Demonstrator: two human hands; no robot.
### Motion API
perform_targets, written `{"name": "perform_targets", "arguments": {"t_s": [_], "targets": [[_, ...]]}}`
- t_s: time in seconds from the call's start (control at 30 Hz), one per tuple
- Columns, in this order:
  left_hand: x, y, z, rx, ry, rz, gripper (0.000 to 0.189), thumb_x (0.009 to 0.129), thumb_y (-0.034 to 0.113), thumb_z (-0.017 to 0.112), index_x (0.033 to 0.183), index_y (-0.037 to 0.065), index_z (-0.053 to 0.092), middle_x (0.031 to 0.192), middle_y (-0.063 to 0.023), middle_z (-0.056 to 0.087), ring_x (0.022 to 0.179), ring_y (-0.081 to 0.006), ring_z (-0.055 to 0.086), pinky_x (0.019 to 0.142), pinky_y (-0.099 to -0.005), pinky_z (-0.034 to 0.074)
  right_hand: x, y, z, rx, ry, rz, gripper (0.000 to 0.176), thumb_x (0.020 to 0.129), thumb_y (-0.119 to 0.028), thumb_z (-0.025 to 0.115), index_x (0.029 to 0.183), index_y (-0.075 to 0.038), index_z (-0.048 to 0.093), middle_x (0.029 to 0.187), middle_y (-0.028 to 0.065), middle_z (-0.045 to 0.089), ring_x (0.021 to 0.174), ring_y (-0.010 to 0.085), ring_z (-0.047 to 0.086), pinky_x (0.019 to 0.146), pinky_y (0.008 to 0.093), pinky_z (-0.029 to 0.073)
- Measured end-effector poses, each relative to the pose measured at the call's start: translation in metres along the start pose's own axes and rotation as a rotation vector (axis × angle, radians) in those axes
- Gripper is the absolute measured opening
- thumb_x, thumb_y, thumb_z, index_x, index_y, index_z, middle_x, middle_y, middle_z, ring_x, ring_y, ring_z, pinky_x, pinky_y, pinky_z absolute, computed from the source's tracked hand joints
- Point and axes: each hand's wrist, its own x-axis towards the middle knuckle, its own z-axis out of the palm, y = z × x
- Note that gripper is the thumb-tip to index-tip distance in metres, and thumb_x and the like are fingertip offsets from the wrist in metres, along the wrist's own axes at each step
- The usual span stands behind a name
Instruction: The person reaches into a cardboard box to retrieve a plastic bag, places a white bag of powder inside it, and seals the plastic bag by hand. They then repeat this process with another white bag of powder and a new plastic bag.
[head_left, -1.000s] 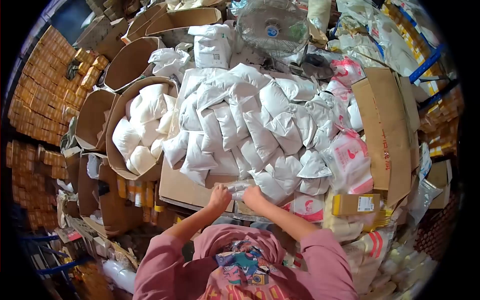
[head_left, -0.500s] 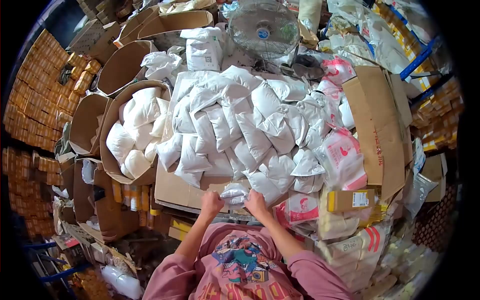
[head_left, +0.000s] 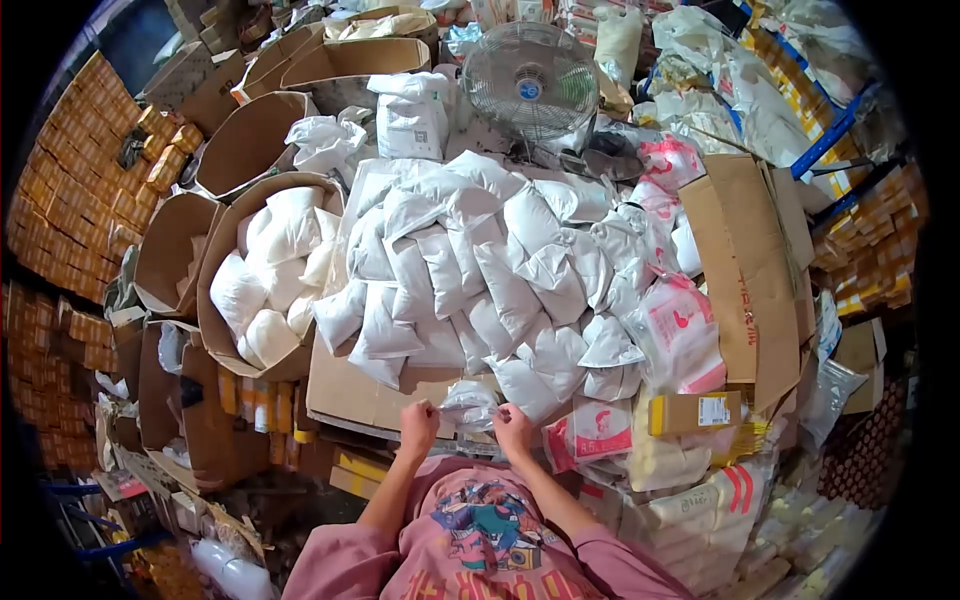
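Between my two hands, at the front edge of the cardboard-covered table (head_left: 345, 388), is a small white bag (head_left: 469, 403). My left hand (head_left: 420, 424) is closed at the bag's left end, and my right hand (head_left: 511, 428) is closed at its right end. Both seem to pinch its plastic, though the fingertips are small in view. Beyond them lies a large heap of filled white bags (head_left: 435, 265), some overlapping. To the right of my right hand is a pink and white printed bag (head_left: 600, 430).
A carton of filled white bags (head_left: 222, 312) stands left of the heap. Behind the heap are a fan (head_left: 528, 85) and a large white sack (head_left: 411, 125). On the right are a small brown box (head_left: 694, 412) and an upright cardboard sheet (head_left: 735, 270).
The view has shifted slightly, so the heap and fan sit lower in the picture. Both hands remain at the small bag, which looks flatter and wider.
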Motion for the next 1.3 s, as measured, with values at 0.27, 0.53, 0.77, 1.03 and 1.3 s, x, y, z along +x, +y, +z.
{"name": "perform_targets", "arguments": {"t_s": [0.27, 0.53, 0.77, 1.03, 1.3], "targets": [[0.006, 0.012, -0.018, -0.17, -0.221, -0.175, 0.004, 0.076, -0.002, 0.048, 0.074, -0.002, 0.051, 0.056, -0.0195, 0.056, 0.052, -0.0302, 0.064, 0.047, -0.039, 0.049, -0.005, 0.013, 0.003, 0.209, -0.179, 0.278, 0.016, 0.085, -0.014, 0.061, 0.08, 0.0, 0.068, 0.057, 0.0093, 0.063, 0.046, 0.0158, 0.059, 0.048, 0.0311, 0.046], [-0.009, -0.014, -0.016, -0.442, -0.12, -0.255, 0.013, 0.078, -0.005, 0.051, 0.069, -0.001, 0.042, 0.054, -0.0151, 0.058, 0.048, -0.0231, 0.064, 0.041, -0.0336, 0.05, -0.007, -0.036, -0.03, 0.058, -0.356, 0.34, 0.022, 0.083, -0.019, 0.059, 0.074, -0.002, 0.07, 0.054, 0.0074, 0.062, 0.044, 0.0153, 0.059, 0.046, 0.03, 0.047], [0.049, -0.004, -0.024, -0.61, -0.078, -0.301, 0.007, 0.07, -0.004, 0.051, 0.064, -0.003, 0.047, 0.057, -0.0136, 0.053, 0.053, -0.0236, 0.064, 0.046, -0.0354, 0.05, 0.074, -0.034, 0.004, 0.056, -0.443, 0.305, 0.017, 0.081, -0.013, 0.061, 0.073, 0.0, 0.07, 0.053, 0.0064, 0.061, 0.041, 0.0121, 0.056, 0.036, 0.0257, 0.041], [0.078, 0.042, -0.067, -0.704, -0.103, -0.181, 0.006, 0.081, -0.006, 0.049, 0.079, -0.001, 0.047, 0.061, -0.0095, 0.058, 0.056, -0.0199, 0.066, 0.046, -0.031, 0.05, 0.093, -0.098, -0.017, 0.152, -0.324, 0.113, 0.014, 0.083, -0.011, 0.061, 0.079, 0.0, 0.069, 0.058, 0.0051, 0.063, 0.045, 0.0099, 0.058, 0.041, 0.0249, 0.044], [0.004, -0.103, 0.035, -0.763, -0.051, -0.131, 0.018, 0.08, -0.01, 0.047, 0.096, -0.002, 0.05, 0.069, -0.0071, 0.058, 0.064, -0.0128, 0.061, 0.058, -0.0291, 0.054, -0.018, 0.021, 0.054, 0.016, -0.184, -0.015, 0.007, 0.083, -0.005, 0.058, 0.083, -0.002, 0.065, 0.081, 0.0158, 0.066, 0.079, 0.0352, 0.064, 0.068, 0.0383, 0.05]]}}
